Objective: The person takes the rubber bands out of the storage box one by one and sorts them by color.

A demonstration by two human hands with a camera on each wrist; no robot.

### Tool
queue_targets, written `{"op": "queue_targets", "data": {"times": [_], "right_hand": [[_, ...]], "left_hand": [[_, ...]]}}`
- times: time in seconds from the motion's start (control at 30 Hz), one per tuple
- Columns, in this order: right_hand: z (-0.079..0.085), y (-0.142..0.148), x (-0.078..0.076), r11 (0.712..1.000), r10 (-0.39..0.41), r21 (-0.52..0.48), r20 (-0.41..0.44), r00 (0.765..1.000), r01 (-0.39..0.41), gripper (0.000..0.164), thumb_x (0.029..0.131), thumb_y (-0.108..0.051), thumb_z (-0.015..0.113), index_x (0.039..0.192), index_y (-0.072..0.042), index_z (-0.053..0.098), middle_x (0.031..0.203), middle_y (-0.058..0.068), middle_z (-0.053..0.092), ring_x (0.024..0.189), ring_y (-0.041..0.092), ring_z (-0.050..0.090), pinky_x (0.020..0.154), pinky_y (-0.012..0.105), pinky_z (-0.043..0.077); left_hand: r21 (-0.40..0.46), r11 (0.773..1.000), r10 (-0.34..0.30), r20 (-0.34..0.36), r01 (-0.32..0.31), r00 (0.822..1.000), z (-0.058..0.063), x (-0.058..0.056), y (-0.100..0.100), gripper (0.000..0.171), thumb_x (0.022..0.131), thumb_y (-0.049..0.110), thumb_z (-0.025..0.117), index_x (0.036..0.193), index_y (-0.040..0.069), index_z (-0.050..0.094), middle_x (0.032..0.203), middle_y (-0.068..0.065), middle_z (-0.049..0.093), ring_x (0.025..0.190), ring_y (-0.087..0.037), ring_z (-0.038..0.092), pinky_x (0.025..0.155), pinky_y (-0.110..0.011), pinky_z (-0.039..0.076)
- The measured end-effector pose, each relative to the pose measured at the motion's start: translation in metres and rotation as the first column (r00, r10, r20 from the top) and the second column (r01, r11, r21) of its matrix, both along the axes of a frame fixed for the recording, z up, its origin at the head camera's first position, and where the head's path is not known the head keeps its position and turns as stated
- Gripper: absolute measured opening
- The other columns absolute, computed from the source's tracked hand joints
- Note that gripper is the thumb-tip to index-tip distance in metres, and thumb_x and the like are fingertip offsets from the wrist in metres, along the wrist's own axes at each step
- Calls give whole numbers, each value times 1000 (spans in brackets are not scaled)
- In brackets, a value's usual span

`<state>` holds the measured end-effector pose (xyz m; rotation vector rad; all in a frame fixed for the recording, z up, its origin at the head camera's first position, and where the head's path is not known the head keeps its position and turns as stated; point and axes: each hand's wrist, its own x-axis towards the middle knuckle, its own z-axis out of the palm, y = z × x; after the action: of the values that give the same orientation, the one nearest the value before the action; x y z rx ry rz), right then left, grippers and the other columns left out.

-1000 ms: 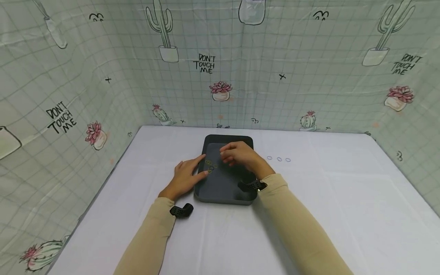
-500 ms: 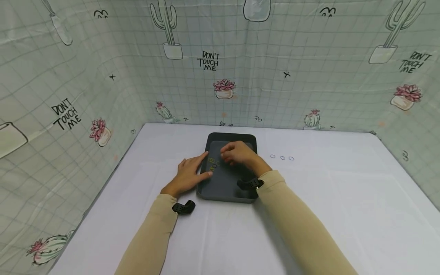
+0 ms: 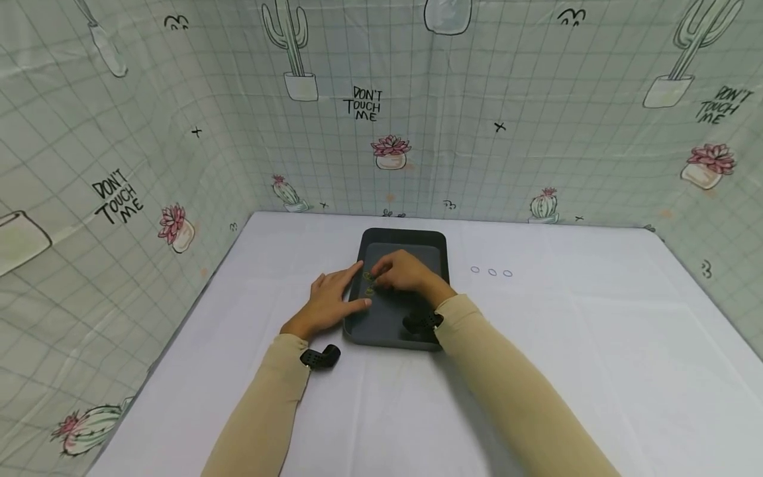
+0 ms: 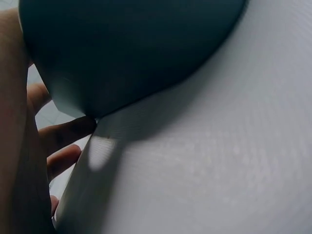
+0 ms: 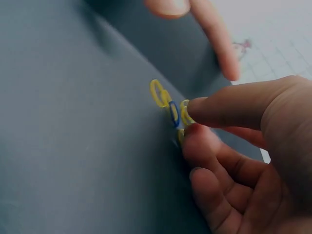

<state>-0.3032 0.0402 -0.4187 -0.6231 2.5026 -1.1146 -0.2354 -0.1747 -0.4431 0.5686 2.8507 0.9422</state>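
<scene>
A dark grey tray point(image 3: 390, 331) lies on the white table. My left hand point(image 3: 324, 301) rests at its left edge, fingers spread, thumb reaching over the rim. In the left wrist view several fingers point(image 4: 66, 134) show beside the tray's wall. My right hand point(image 3: 408, 271) is over the tray with curved fingers, low beside small rings. In the right wrist view a blue ring point(image 5: 174, 114) and several yellow rings point(image 5: 157, 92) lie close to the thumb and index fingertips. A small gap shows between these two tips. Part of the rings is hidden behind the fingers.
Three thin bluish rings point(image 3: 491, 272) lie in a row on the table point(image 3: 566, 364), right of the tray. A cloth point(image 3: 453, 119) printed with cacti hangs behind and at both sides. Each wrist wears a black strap point(image 3: 320, 358).
My right hand has moved left and down towards the rings in the tray, covering part of them. The left hand stays at the tray's edge. The head view has shifted slightly.
</scene>
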Motion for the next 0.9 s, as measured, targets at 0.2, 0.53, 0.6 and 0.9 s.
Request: {"op": "queue_targets", "data": {"times": [0.2, 0.53, 0.6, 0.9], "right_hand": [[-1, 2, 0, 999, -2, 51, -72, 997, 6, 20, 88, -12, 73, 108, -10, 78, 101, 2, 73, 82, 16, 62, 71, 31, 50], [-6, -2, -1, 992, 46, 125, -179, 983, -24, 15, 89, -14, 74, 103, -13, 79, 103, -1, 74, 90, 17, 62, 79, 34, 51], [-7, -3, 0, 989, 55, 142, -186, 981, -29, 14, 90, -15, 74, 102, -14, 79, 103, -2, 74, 91, 16, 62, 80, 34, 51], [-8, -5, 1, 989, 51, 149, -190, 981, -23, 9, 90, -14, 72, 96, -14, 78, 90, -5, 73, 79, 14, 60, 72, 30, 49]], "left_hand": [[6, 1000, -4, -19, 4, 1000, 0, -3, 4, 85, 93, 54, 60, 162, 21, 23, 160, -12, 33, 147, -36, 26, 118, -59, -1], [17, 1000, 2, -26, -2, 1000, -1, -3, 3, 84, 93, 53, 61, 162, 21, 24, 160, -12, 34, 146, -37, 27, 118, -59, 1], [17, 1000, 5, -20, -4, 1000, -2, -1, 2, 84, 93, 52, 62, 162, 21, 24, 160, -12, 33, 146, -36, 27, 118, -58, 1], [28, 1000, 5, -44, -4, 999, -4, -2, 0, 85, 92, 53, 61, 161, 19, 26, 159, -14, 35, 145, -38, 28, 118, -59, 2]]}}
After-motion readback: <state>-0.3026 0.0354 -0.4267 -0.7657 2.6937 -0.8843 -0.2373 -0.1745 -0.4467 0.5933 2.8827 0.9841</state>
